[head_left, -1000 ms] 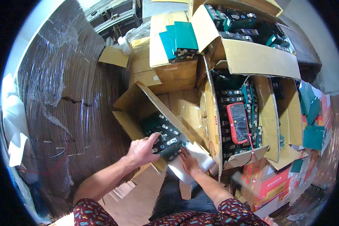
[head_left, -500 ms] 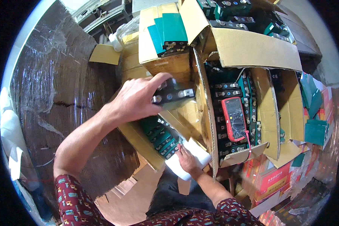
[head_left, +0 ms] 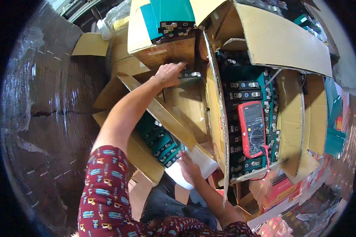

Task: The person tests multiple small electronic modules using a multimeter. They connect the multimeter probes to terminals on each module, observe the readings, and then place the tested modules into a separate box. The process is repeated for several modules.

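Note:
My left hand [head_left: 171,75] is reached out over an open cardboard box, its fingers closed on a battery cell [head_left: 192,74] with a black top and metal terminals. Much of that cell is covered by the hand. Closer to me, my right hand [head_left: 189,170] lies against white foam sheet [head_left: 177,174] at the near end of a lower box, fingers stretched out and holding nothing visible. Beside its fingertips stand several teal battery cells [head_left: 162,148] in rows inside that box.
On the right, a red multimeter [head_left: 252,128] lies on cells in a tall open carton [head_left: 221,118]. More teal cells [head_left: 174,12] rest on a box at the back. Film-wrapped cartons [head_left: 47,130] line the left; raised flaps [head_left: 284,37] stick out around the boxes.
My left hand has carried the battery cell farther away and lower, into the open box beyond. The right hand stays by the foam. The whole view has shifted slightly.

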Action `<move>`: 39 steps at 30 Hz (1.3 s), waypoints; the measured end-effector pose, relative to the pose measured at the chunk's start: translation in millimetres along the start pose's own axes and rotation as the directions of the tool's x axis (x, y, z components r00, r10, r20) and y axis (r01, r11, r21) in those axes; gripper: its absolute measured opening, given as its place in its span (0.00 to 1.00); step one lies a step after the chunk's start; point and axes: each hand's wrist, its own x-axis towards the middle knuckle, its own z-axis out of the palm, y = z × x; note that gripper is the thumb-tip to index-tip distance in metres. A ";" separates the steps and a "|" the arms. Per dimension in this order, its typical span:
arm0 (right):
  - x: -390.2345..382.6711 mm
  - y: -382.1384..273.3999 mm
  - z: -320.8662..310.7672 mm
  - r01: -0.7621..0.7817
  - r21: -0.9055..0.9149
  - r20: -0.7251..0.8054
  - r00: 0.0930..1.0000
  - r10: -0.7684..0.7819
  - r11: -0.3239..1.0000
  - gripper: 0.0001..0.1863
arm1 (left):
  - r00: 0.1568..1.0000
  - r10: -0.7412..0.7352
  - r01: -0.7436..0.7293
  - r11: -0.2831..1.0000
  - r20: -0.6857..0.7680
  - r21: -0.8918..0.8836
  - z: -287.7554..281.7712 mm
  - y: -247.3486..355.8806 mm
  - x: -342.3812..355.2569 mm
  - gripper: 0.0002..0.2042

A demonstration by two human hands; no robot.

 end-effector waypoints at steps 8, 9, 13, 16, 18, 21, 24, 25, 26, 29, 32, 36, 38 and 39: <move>12.1 -5.4 7.2 0.028 0.032 -0.026 0.999 -0.027 0.999 0.20 | 0.874 0.287 -0.192 0.945 -0.392 0.263 121.6 -99.2 28.2 0.33; 5.7 -4.1 8.8 0.034 0.004 -0.010 0.999 -0.034 0.999 0.21 | 0.897 0.259 -0.166 0.948 -0.359 0.270 125.7 -89.9 24.9 0.32; 2.3 -9.9 -3.1 -0.102 0.013 -0.013 0.995 0.102 0.995 0.20 | 0.937 0.015 0.085 0.959 -0.348 0.271 100.4 -31.1 4.7 0.35; 6.8 -13.4 -6.6 -0.167 0.098 0.031 0.986 0.165 0.981 0.21 | 0.923 -0.058 0.024 0.995 -0.380 -0.095 56.3 -24.1 -42.1 0.32; 11.5 -22.0 -14.0 -0.124 0.158 -0.038 0.991 0.132 0.980 0.22 | 0.775 -0.109 -0.128 0.938 -0.623 -0.323 31.4 -5.9 -89.2 0.25; 15.5 -36.2 -24.7 -0.157 0.289 -0.112 0.974 0.196 0.945 0.22 | 0.573 -0.262 -0.198 0.875 -0.777 -0.442 18.9 23.9 -187.3 0.19; 16.3 -52.2 -27.1 -0.298 0.607 -0.048 0.911 0.409 0.736 0.11 | 0.637 -0.450 -0.168 0.712 -0.627 -0.682 67.0 65.1 -280.1 0.11; 19.0 -64.1 -30.5 -0.344 0.731 0.015 0.871 0.490 0.589 0.10 | 0.689 -0.456 -0.118 0.696 -0.563 -0.708 84.8 82.9 -309.2 0.10; 25.0 -82.9 -40.7 -0.372 0.855 0.116 0.817 0.565 0.362 0.10 | 0.763 -0.467 -0.038 0.658 -0.447 -0.752 107.8 99.9 -336.7 0.11; 35.9 -100.4 -45.4 -0.325 0.945 0.242 0.779 0.579 0.042 0.13 | 0.881 -0.318 -0.100 0.599 -0.351 -0.794 130.8 142.9 -374.1 0.22; 44.3 -117.3 -37.8 -0.307 0.951 0.248 0.816 0.522 0.029 0.17 | 0.877 -0.302 -0.152 0.563 -0.373 -0.812 143.8 152.0 -389.9 0.22; 43.8 -127.3 -36.5 -0.284 0.959 0.258 0.827 0.500 -0.025 0.16 | 0.862 -0.250 -0.225 0.591 -0.441 -0.775 132.8 141.9 -398.3 0.19; 39.4 -131.7 -34.3 -0.264 0.963 0.205 0.852 0.481 0.057 0.21 | 0.869 -0.317 -0.183 0.507 -0.380 -0.842 132.3 148.5 -402.1 0.16; 38.8 -134.0 -35.4 -0.246 0.960 0.158 0.871 0.466 0.135 0.23 | 0.874 -0.354 -0.167 0.427 -0.334 -0.889 128.7 153.1 -401.5 0.16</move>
